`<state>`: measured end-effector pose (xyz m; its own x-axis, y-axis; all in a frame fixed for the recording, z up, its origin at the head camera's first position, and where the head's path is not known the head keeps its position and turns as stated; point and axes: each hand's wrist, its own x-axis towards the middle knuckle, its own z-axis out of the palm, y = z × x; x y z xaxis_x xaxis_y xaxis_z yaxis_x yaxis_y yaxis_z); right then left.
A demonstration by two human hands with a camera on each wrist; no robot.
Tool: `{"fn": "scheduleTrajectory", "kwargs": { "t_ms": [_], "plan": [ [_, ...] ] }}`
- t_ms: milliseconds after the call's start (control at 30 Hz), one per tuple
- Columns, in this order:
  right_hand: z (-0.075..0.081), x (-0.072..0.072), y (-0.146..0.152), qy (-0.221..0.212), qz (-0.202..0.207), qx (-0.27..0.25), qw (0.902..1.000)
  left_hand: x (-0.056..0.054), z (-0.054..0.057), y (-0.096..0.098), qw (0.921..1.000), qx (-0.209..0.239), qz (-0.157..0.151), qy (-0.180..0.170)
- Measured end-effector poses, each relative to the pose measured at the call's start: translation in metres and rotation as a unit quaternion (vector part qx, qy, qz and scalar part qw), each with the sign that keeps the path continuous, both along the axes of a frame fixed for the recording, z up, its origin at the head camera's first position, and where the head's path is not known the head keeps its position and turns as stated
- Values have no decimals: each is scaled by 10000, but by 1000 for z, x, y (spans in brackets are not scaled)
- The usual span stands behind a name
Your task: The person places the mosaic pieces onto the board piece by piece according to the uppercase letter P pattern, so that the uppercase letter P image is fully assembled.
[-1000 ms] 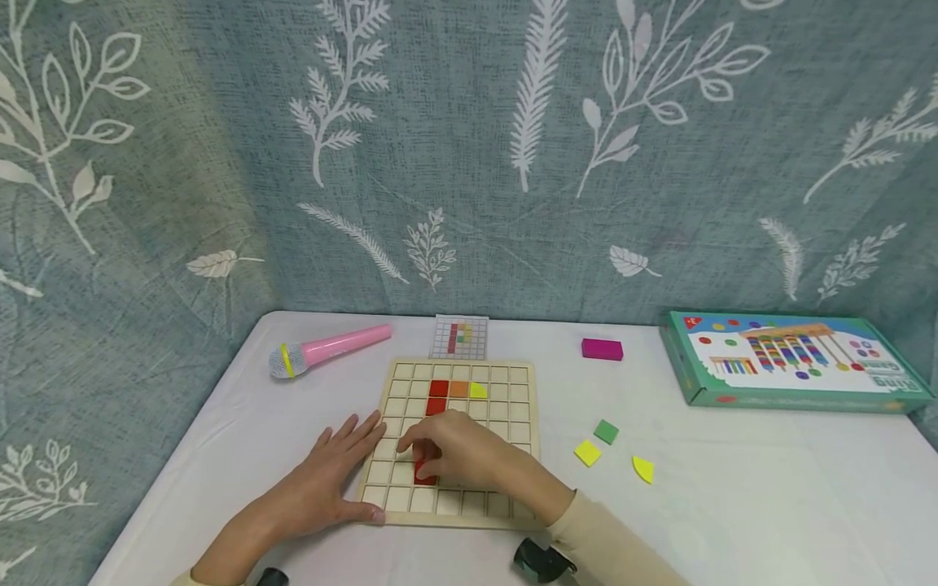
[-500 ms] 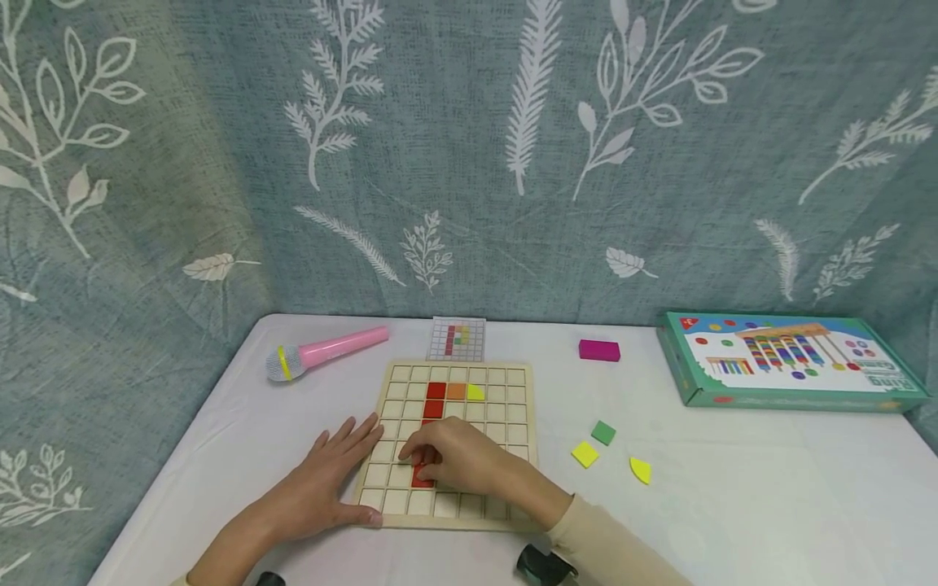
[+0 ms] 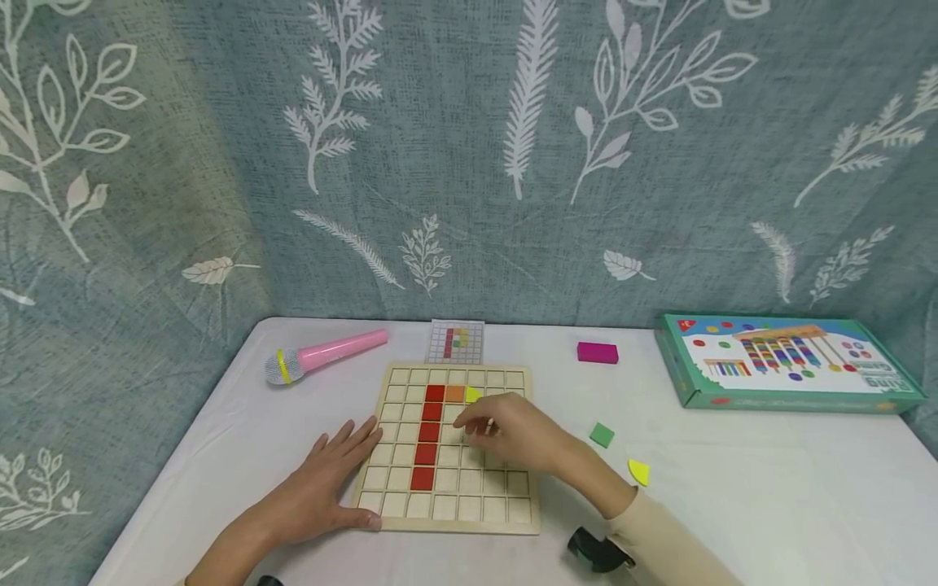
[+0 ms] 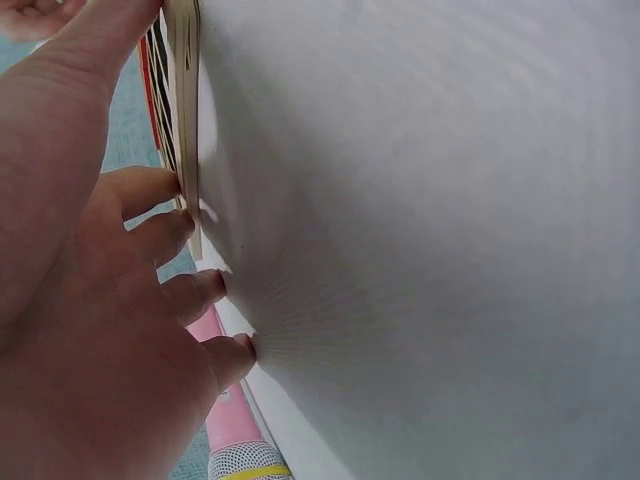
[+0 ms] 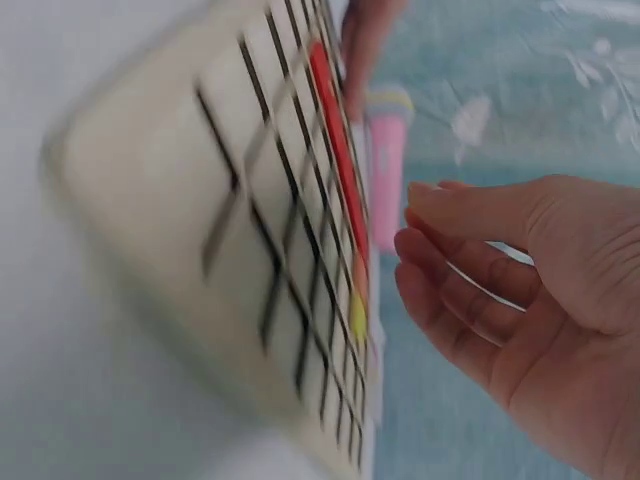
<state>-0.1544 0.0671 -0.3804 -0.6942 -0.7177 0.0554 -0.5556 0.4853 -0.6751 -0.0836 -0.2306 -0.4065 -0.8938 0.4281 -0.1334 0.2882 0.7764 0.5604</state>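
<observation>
A wooden grid board lies on the white table. Several red square tiles form a column in it, with an orange tile and a yellow tile beside the top one. My left hand rests spread along the board's left edge, fingertips at its rim and thumb at the near corner. Over the board's middle, to the right of the red column, hovers my right hand. Its fingers are loosely bent; in the right wrist view nothing shows between thumb and fingertips.
A printed pattern card lies behind the board. A pink microphone is at back left, a magenta block and a green box at back right. A green tile and a yellow quarter-round tile lie right of the board.
My right hand has lifted off the lower red tiles and moved right, uncovering the whole red column. Its forearm now covers the loose yellow square. The left hand stays in place.
</observation>
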Motion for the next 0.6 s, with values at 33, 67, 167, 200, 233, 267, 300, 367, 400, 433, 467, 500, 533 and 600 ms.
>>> {"fn": "scheduleTrajectory", "kwargs": {
  "t_ms": [33, 67, 167, 200, 233, 267, 300, 367, 400, 433, 467, 500, 533, 600],
  "plan": [
    [1, -2, 8, -10, -49, -10, 10000, 0, 0, 0, 10000, -3, -1, 4],
    [2, -4, 16, 9, -98, -7, 10000, 0, 0, 0, 10000, -4, -1, 9],
    [3, -9, 40, 26, -172, 34, 9998, 1, 0, -1, 10000, -6, 2, 13],
    [3, -10, 48, 10, -187, 61, 9998, 1, 0, -1, 10000, -15, 1, 18],
    [3, -12, 55, 5, -197, 106, 9997, 1, 0, -1, 10000, -27, 5, 20],
    [2, -12, 62, -5, -218, 146, 9997, 1, 0, -1, 10000, -26, 18, 7],
    [1, -13, 70, 1, -211, 168, 9996, 1, 0, -1, 10000, -16, 3, 29],
    [-2, -13, 84, -1, -231, 211, 9995, 2, -1, -1, 10000, -5, 11, 21],
    [-4, -13, 91, 3, -253, 236, 9994, 2, -1, 0, 10000, 10, 12, 14],
    [-6, -12, 98, 21, -289, 263, 9992, 2, -2, 0, 10000, 24, 15, 10],
    [-8, -11, 105, 27, -325, 281, 9991, 2, -2, 0, 10000, 36, 12, 15],
    [-10, -11, 111, 49, -348, 294, 9990, 2, -2, 0, 10000, 39, 5, 26],
    [-11, -10, 116, 59, -378, 325, 9987, 2, -2, 0, 10000, 34, 24, 4],
    [-13, -8, 127, 57, -437, 410, 9982, 2, -2, 1, 10000, 29, 23, 12]
  ]
}}
